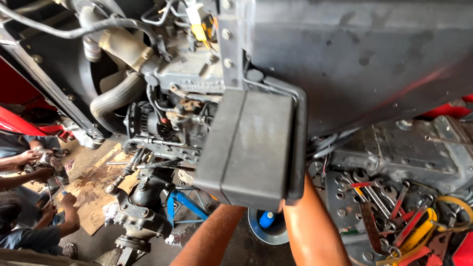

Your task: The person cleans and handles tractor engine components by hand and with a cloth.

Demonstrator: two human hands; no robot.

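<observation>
A big dark grey rectangular battery (pixel 249 148) fills the middle of the view, held up against a black metal bracket (pixel 299 143) that wraps its right side and top edge; it sits just below a large flat grey panel (pixel 364 54) and just right of the engine (pixel 172 98), tilted so its lower end points toward the camera; a seam runs along its face from top to bottom.

Two bare forearms rise from the bottom edge to it; the left forearm (pixel 209 236) meets the battery's lower left corner and the right forearm (pixel 310 226) meets its lower right corner beside the bracket; both hands are hidden behind the battery, so I cannot tell whether the fingers are spread or closed on it, though they appear to bear it from beneath.

Left of the battery the engine shows hoses, a pale curved hose (pixel 116 98) and a yellow tag (pixel 199 30); under it stands a blue stand (pixel 185 202) on the stained floor (pixel 93 182); between the forearms lies a round blue-rimmed basin (pixel 268 226).

To the right, a perforated metal tray (pixel 345 197) holds many spanners (pixel 374 197), some with red handles, and a yellow strap (pixel 426 231).

At the far left other people crouch on the floor; one person's hand (pixel 30 156) works on a small part.
</observation>
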